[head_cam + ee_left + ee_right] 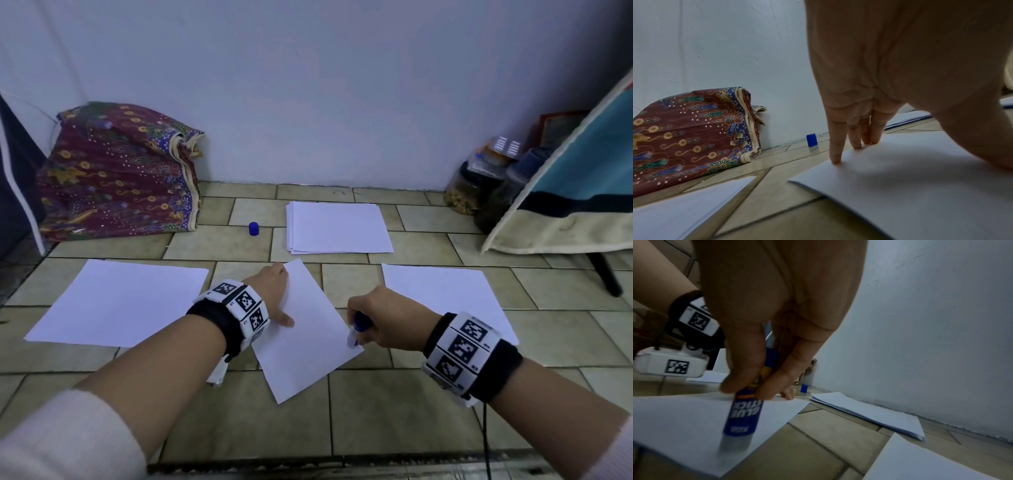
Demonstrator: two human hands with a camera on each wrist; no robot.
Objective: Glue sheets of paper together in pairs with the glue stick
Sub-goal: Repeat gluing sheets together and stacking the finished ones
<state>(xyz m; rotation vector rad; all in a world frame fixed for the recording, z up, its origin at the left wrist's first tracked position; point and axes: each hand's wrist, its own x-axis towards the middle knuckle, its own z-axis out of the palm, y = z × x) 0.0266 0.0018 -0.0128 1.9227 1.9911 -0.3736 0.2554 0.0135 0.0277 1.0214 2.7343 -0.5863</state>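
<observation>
A white sheet (pixel 305 339) lies tilted on the tiled floor between my hands. My left hand (pixel 274 291) presses it flat with straight fingers (pixel 835 146) near its far left corner. My right hand (pixel 380 322) grips a blue glue stick (pixel 743 417) between thumb and fingers, its uncapped tip down on the sheet's right edge (pixel 352 337). The stick's blue cap (pixel 253 228) stands on the floor further back. A stack of white sheets (pixel 337 228) lies beyond the hands. Single sheets lie at the left (pixel 116 303) and at the right (pixel 448 296).
A folded patterned cloth (pixel 116 171) leans on the wall at the back left. Jars (pixel 479 185) stand in the back right corner beside a draped striped cloth (pixel 575 192) with a dark leg (pixel 608 274) under it. The white wall closes the back.
</observation>
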